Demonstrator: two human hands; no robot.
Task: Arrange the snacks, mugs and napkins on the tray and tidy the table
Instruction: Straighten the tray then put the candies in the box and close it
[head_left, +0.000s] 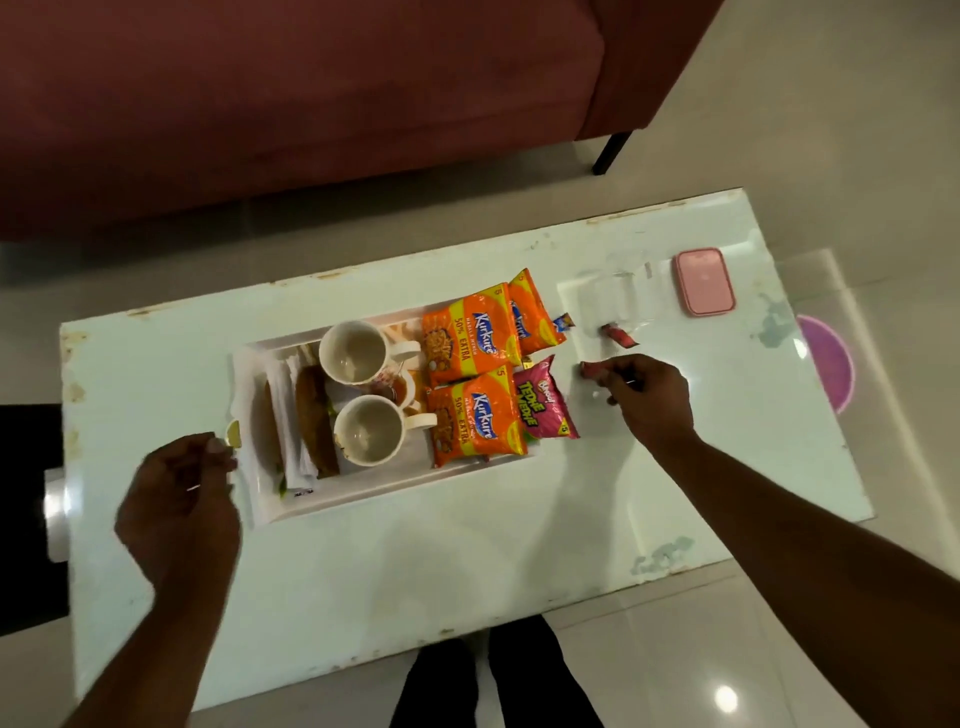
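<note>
A white tray (363, 501) lies on the glass table (467, 561). It holds two white mugs (354, 353) (370, 430), folded napkins (293, 415) at its left end and orange Kurkure packets (470, 340) (475, 415). A pink snack packet (545, 400) hangs over the tray's right edge. My left hand (179, 512) hovers by the tray's left end, pinching a small yellowish scrap (234, 433). My right hand (644, 400) is right of the tray, fingers closed on a small reddish wrapper (589, 369). Another red wrapper (618, 333) lies just beyond it.
A pink case (705, 281) and a clear plastic bag (613, 296) lie at the table's far right. A maroon sofa (291, 104) stands behind the table. A purple round object (826, 364) shows below the glass. My legs (488, 680) are at the near edge.
</note>
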